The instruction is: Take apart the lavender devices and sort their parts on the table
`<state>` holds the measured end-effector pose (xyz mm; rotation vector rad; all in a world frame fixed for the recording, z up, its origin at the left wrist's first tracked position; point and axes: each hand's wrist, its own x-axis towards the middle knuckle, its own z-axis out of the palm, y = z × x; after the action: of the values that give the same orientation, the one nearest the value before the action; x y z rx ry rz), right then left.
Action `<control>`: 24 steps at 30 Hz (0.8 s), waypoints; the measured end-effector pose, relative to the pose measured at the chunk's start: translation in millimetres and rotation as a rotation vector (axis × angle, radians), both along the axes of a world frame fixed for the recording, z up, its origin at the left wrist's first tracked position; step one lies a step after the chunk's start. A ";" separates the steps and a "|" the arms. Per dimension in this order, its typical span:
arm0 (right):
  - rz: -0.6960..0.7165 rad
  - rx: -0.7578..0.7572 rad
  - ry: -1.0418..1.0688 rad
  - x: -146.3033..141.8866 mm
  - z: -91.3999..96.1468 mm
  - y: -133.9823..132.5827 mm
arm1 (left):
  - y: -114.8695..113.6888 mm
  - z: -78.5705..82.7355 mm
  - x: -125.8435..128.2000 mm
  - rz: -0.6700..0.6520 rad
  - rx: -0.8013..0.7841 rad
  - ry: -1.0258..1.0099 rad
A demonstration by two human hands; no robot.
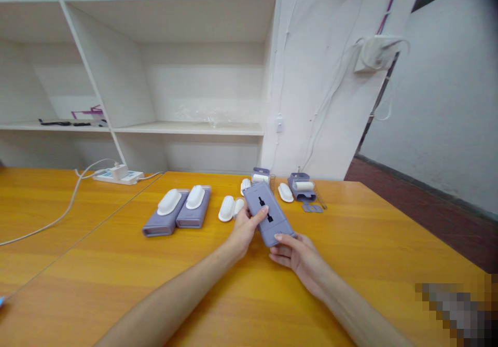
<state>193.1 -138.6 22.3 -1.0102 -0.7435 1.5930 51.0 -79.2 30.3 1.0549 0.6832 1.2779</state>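
Note:
A purple-grey rectangular plastic case [278, 221] is held tilted above the table, its face with a narrow black slot-like shape turned up. My left hand [244, 230] grips its left side, the thumb pressed on the face near the black shape. At the lower end, my right hand [303, 258] holds the case with its thumb on top and fingers beneath. Just behind lie white oval ribbed pieces [226, 209], partly hidden by my left hand and the case. A loose white oval piece [285, 193] rests to the right, beside a purple-grey part with a white roller [303, 186].
Two purple-grey cases with white oval tops [159, 221] [193, 214] stand to the left. Flat purple-grey rings [312, 208] and a spring [320, 197] lie at right. A power strip [119, 175] with a white cable is at back left, below white shelves [194, 128].

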 end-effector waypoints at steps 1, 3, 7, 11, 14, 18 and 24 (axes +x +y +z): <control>0.028 -0.001 -0.006 1.4 0.3 -0.2 | -0.3 0.5 -1.6 -0.016 -0.009 0.008; 0.097 -0.010 -0.035 4.2 1.3 -1.0 | -1.2 1.9 -5.3 -0.062 -0.024 0.031; 0.159 -0.042 -0.078 5.4 3.8 -2.9 | -3.4 4.1 -10.8 -0.158 -0.035 0.064; 0.108 -0.067 -0.071 4.1 5.6 -3.7 | -4.6 3.8 -11.1 -0.154 -0.027 0.052; 0.094 -0.079 -0.064 5.4 6.3 -3.2 | -5.8 3.0 -9.0 -0.135 0.029 0.039; 0.072 -0.092 -0.053 6.2 4.2 -2.4 | -5.6 0.1 -3.6 -0.152 0.030 0.023; 0.174 0.084 0.083 -1.0 3.8 -14.8 | 19.9 1.3 -10.5 -0.039 -0.187 -0.048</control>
<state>192.1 -153.4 26.1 -0.8319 -0.8525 1.7268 40.5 -59.3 31.6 0.8785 0.7269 1.1779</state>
